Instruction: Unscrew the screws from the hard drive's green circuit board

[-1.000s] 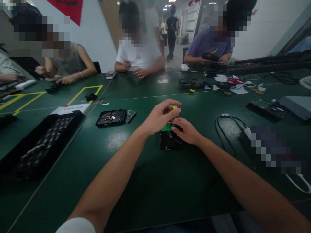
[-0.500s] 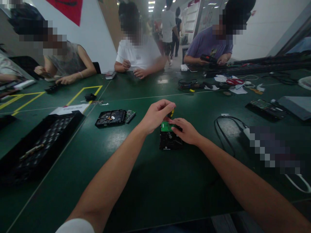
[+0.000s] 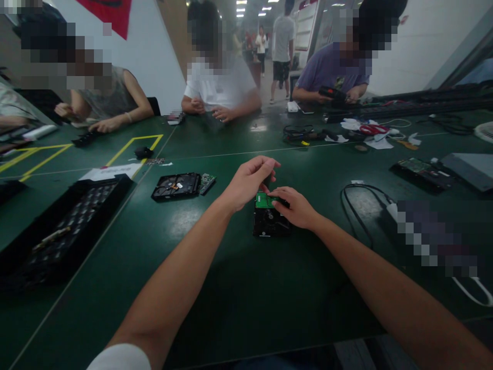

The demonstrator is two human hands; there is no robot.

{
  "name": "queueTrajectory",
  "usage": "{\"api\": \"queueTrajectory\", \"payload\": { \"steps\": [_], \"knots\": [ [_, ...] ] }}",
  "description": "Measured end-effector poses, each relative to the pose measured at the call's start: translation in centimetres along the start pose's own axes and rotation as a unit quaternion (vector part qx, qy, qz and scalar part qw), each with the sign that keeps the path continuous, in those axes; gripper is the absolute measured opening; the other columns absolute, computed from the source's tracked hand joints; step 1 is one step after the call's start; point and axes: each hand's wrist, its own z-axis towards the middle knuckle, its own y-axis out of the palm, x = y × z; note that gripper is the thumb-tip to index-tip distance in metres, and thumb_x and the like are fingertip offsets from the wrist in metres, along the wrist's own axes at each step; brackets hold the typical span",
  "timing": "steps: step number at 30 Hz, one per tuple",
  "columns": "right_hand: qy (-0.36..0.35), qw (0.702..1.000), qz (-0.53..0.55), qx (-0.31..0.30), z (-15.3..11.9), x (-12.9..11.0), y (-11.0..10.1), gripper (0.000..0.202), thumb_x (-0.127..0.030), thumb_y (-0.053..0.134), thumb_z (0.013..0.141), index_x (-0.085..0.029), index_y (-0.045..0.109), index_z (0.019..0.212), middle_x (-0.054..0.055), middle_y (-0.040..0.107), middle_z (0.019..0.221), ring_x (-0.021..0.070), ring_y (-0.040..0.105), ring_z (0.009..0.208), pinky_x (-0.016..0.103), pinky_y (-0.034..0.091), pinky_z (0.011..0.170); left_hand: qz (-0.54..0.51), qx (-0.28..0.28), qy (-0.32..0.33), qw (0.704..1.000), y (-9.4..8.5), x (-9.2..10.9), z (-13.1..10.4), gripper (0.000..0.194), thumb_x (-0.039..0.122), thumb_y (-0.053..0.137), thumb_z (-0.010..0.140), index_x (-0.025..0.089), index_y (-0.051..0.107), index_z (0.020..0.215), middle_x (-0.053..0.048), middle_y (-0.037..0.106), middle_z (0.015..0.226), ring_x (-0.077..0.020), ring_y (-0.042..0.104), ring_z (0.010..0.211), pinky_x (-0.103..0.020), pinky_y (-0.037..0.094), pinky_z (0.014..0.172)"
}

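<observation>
In the head view a black hard drive lies on the green table in front of me, its green circuit board facing up at the far end. My left hand is closed above that board, fingers wrapped round a small screwdriver whose handle is now almost wholly hidden by them. My right hand lies over the drive's right far side, fingertips on the board's edge and near the screwdriver's lower end. The tip is covered by the fingers.
To the left lie another opened drive with a loose circuit board and a long black tray. A cable, a power strip and another drive are on the right. Several people sit across the table.
My left hand has turned slightly round the screwdriver, its fingers now spread a little and covering the yellow on the handle. My right hand and the drive stay nearly in place.
</observation>
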Motion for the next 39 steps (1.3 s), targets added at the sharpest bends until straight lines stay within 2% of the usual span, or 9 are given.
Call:
{"api": "queueTrajectory", "payload": {
  "steps": [2, 6, 10, 17, 23, 27, 35, 39],
  "knots": [
    [0.000, 1.000, 0.000, 0.002, 0.0, -0.1, 0.0, 0.031, -0.032, 0.060, 0.103, -0.026, 0.070, 0.132, 0.011, 0.070, 0.133, 0.0293, 0.063, 0.128, 0.054, 0.050, 0.112, -0.018, 0.001, -0.012, 1.000, -0.1, 0.0, 0.0, 0.032, 0.048, 0.060, 0.104, 0.018, 0.073, 0.104, -0.005, 0.065, 0.088, -0.0149, 0.064, 0.082, -0.019, 0.052, 0.057],
    [-0.002, 1.000, 0.002, 0.002, 0.0, -0.1, 0.0, 0.032, -0.033, 0.060, 0.103, -0.025, 0.070, 0.132, 0.012, 0.070, 0.133, 0.0299, 0.063, 0.127, 0.054, 0.051, 0.111, -0.048, 0.009, -0.036, 0.998, -0.1, 0.4, -0.1, 0.027, 0.040, 0.058, 0.102, 0.017, 0.073, 0.099, -0.007, 0.065, 0.093, -0.0182, 0.066, 0.089, -0.023, 0.057, 0.061],
    [-0.004, 1.000, 0.003, -0.001, 0.0, 0.1, 0.0, 0.032, -0.033, 0.060, 0.103, -0.027, 0.070, 0.133, 0.011, 0.070, 0.133, 0.0299, 0.064, 0.127, 0.055, 0.051, 0.111, -0.022, 0.016, -0.037, 0.999, -0.3, 0.9, -0.1, 0.023, 0.037, 0.062, 0.098, 0.017, 0.073, 0.094, -0.008, 0.066, 0.096, -0.0190, 0.066, 0.091, -0.023, 0.058, 0.060],
    [0.004, 1.000, 0.005, 0.001, -0.2, 0.1, -0.1, 0.033, -0.033, 0.061, 0.103, -0.027, 0.070, 0.134, 0.012, 0.070, 0.132, 0.0304, 0.063, 0.128, 0.055, 0.050, 0.111, -0.004, 0.021, -0.030, 0.999, -0.5, 0.7, 0.0, 0.022, 0.035, 0.072, 0.096, 0.014, 0.069, 0.090, -0.007, 0.068, 0.092, -0.0153, 0.064, 0.080, -0.024, 0.059, 0.061],
    [-0.004, 1.000, 0.007, 0.006, -0.2, 0.5, 0.1, 0.032, -0.034, 0.060, 0.103, -0.027, 0.070, 0.133, 0.011, 0.069, 0.135, 0.0303, 0.063, 0.128, 0.056, 0.051, 0.111, -0.019, -0.005, -0.020, 1.000, -0.4, 1.0, -0.2, 0.019, 0.035, 0.070, 0.099, 0.016, 0.069, 0.101, -0.009, 0.073, 0.101, -0.0173, 0.070, 0.091, -0.021, 0.058, 0.062],
    [-0.004, 1.000, 0.006, 0.003, -0.2, 0.6, 0.1, 0.033, -0.034, 0.059, 0.104, -0.028, 0.069, 0.135, 0.011, 0.069, 0.136, 0.0298, 0.063, 0.129, 0.056, 0.050, 0.112, -0.018, -0.010, -0.002, 1.000, -0.6, 0.9, -0.2, 0.021, 0.037, 0.070, 0.099, 0.016, 0.073, 0.104, -0.007, 0.072, 0.096, -0.0161, 0.070, 0.089, -0.021, 0.059, 0.064],
    [-0.007, 1.000, 0.004, 0.012, -0.2, 0.4, 0.2, 0.032, -0.034, 0.060, 0.103, -0.026, 0.070, 0.132, 0.012, 0.070, 0.131, 0.0295, 0.064, 0.126, 0.054, 0.051, 0.111, -0.095, -0.035, -0.041, 0.994, -0.7, 1.2, -0.3, 0.020, 0.033, 0.067, 0.099, 0.017, 0.075, 0.107, -0.009, 0.073, 0.103, -0.0206, 0.071, 0.100, -0.032, 0.066, 0.077],
    [0.002, 1.000, 0.006, 0.012, -0.2, 0.3, 0.1, 0.032, -0.033, 0.061, 0.102, -0.026, 0.070, 0.132, 0.012, 0.069, 0.131, 0.0294, 0.063, 0.127, 0.054, 0.050, 0.113, -0.075, -0.010, -0.032, 0.997, -0.7, 1.0, -0.2, 0.017, 0.031, 0.073, 0.094, 0.015, 0.072, 0.102, -0.009, 0.073, 0.104, -0.0196, 0.071, 0.097, -0.031, 0.065, 0.074]
  ]
}}
